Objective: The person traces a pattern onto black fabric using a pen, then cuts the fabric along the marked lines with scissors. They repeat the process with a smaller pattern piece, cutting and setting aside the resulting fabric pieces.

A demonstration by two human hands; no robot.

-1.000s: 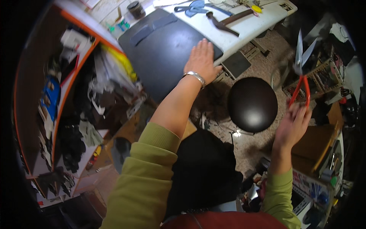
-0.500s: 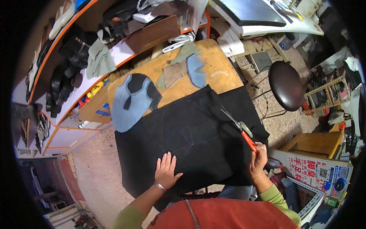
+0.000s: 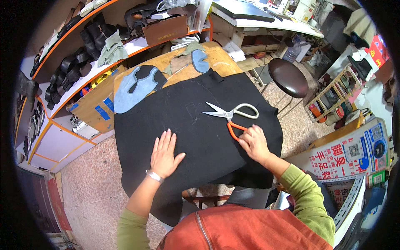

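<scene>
A large sheet of black fabric (image 3: pixel 200 141) covers most of the table and hangs over its near edge, with thin pale lines drawn on it. Flat on its left part lies my left hand (image 3: pixel 163 155), fingers stretched out and holding nothing. My right hand (image 3: pixel 253 141) grips the orange handle of a pair of scissors (image 3: pixel 227 115) over the right side of the fabric. The blades are spread apart and point left; the second, pale handle stands free. Blue cut pieces (image 3: pixel 132 92) with black backing lie at the fabric's far left edge.
Behind the fabric, the wooden tabletop (image 3: pixel 223 58) bears a smaller blue piece (image 3: pixel 200 61) and grey-green scraps (image 3: pixel 187 49). Shelves of black shoes (image 3: pixel 68 68) stand at the left. A round dark stool (image 3: pixel 287 77) is at the right, near a printed cardboard box (image 3: pixel 337 156).
The scissors have gone from nearly closed to wide apart and turned to point left. My right hand has shifted left. My left hand stays flat on the fabric while the view has tilted.
</scene>
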